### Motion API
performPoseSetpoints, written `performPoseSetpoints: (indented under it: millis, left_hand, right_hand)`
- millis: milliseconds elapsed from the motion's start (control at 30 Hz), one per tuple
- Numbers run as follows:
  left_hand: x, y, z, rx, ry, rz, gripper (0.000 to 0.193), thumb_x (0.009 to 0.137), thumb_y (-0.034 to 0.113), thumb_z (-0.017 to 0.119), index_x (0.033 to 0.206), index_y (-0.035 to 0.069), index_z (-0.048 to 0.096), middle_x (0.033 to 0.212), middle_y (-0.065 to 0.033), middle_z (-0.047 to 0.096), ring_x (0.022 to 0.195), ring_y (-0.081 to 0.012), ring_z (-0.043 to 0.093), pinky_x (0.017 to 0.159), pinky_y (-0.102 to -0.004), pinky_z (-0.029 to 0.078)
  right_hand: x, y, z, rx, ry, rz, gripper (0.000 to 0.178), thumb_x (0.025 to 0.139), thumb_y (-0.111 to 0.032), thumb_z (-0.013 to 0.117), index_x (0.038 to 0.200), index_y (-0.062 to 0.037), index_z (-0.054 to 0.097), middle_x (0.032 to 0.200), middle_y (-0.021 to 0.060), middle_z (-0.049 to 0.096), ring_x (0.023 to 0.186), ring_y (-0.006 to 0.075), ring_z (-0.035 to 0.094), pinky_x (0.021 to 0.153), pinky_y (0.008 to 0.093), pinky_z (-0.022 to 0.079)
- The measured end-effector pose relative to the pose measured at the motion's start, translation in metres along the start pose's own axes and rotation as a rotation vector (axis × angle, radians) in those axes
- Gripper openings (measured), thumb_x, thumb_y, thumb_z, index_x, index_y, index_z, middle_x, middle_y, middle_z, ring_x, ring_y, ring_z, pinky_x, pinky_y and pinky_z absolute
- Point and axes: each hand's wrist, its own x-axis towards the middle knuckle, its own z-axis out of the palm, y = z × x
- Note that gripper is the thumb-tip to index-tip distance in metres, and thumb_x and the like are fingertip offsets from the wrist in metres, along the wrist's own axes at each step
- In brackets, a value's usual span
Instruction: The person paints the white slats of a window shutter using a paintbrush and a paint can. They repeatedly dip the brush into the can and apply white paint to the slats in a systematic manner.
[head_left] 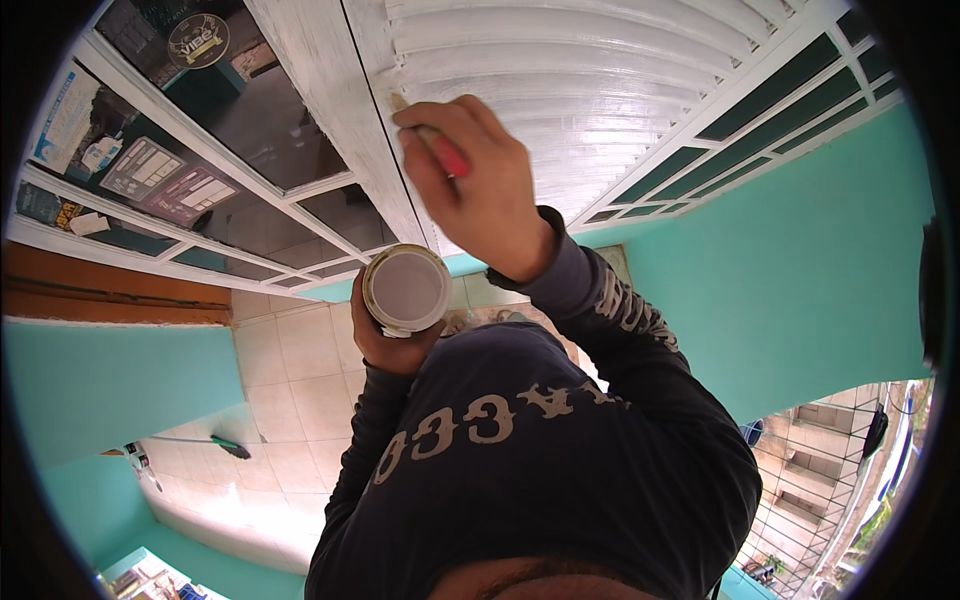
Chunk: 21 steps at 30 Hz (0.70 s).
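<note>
My right hand (478, 185) is closed around a paintbrush (449, 157) with a red handle. Its light tip points up and left, against or close to the white frame beside the louvered panel (580, 110); whether it touches is hard to tell. Uneven white strokes show on that slatted wood. Held at waist height in front of my dark shirt, a round paint tub (405, 328) sits in my left hand (385, 352), fingers wrapped round its side. Pale paint fills part of the tub, and its rim is stained.
At left stands a white-framed glass door (290, 190) with stickers on its panes. Turquoise walls (790, 230) flank the spot. A green broom (230, 447) lies on the tiled floor (305, 350) at left. A metal grille (815, 480) stands at lower right.
</note>
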Motion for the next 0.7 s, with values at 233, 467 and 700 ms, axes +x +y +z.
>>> performPoseSetpoints:
  millis: [233, 467, 700]
  left_hand:
    - [0.002, 0.007, 0.004, 0.011, -0.047, -0.019, 0.117, 0.051, 0.009, 0.095, 0.149, 0.002, 0.032, 0.136, -0.016, 0.057, 0.124, -0.0286, 0.059, 0.103, -0.0409, 0.051]
    - [0.004, 0.01, 0.004, 0.039, -0.06, -0.045, 0.115, 0.052, 0.007, 0.094, 0.149, 0.002, 0.032, 0.136, -0.0157, 0.057, 0.123, -0.0284, 0.059, 0.103, -0.0402, 0.052]
    - [0.009, 0.006, 0.003, 0.037, -0.054, -0.032, 0.117, 0.052, 0.008, 0.094, 0.149, 0.002, 0.03, 0.136, -0.0156, 0.057, 0.124, -0.0279, 0.059, 0.103, -0.0399, 0.051]
  right_hand:
    - [-0.003, 0.072, -0.046, 0.534, 0.367, 0.551, 0.023, 0.094, -0.014, 0.068, 0.109, 0.0037, 0.067, 0.082, 0.0064, 0.07, 0.069, 0.0109, 0.063, 0.061, 0.0231, 0.048]
    - [-0.007, 0.043, -0.027, 0.344, 0.222, 0.405, 0.019, 0.092, -0.011, 0.07, 0.106, 0.0021, 0.069, 0.076, 0.0061, 0.069, 0.065, 0.0079, 0.062, 0.06, 0.0232, 0.05]
    - [-0.012, 0.032, -0.039, 0.291, 0.325, 0.417, 0.013, 0.091, -0.008, 0.07, 0.101, 0.0002, 0.071, 0.073, 0.0048, 0.068, 0.066, 0.0083, 0.062, 0.062, 0.0226, 0.049]
